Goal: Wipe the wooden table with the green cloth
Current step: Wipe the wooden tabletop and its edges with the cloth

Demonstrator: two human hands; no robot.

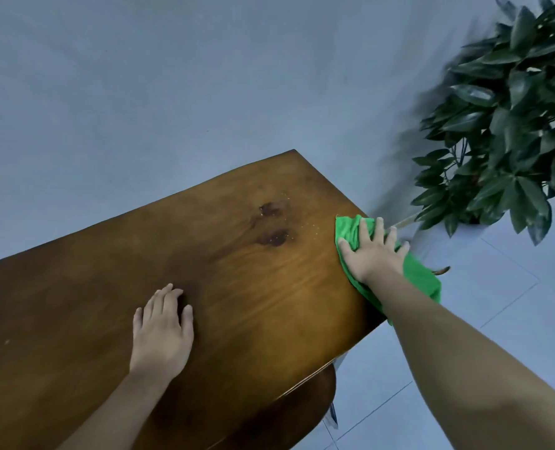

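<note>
The wooden table (243,287) fills the lower left, its brown top slanting toward a far corner. Two dark wet patches (272,222) with small pale specks lie near that far end. A green cloth (422,280) lies at the table's right edge, partly hanging over it. My right hand (371,251) presses flat on the cloth, fingers spread. Palm down on the bare wood nearer to me rests my left hand (162,329), holding nothing.
A leafy green plant (509,118) stands on the floor just past the table's right edge. A grey wall (172,92) runs behind the table. Pale floor tiles (464,319) lie to the right. A dark wooden seat (302,407) shows under the table's near edge.
</note>
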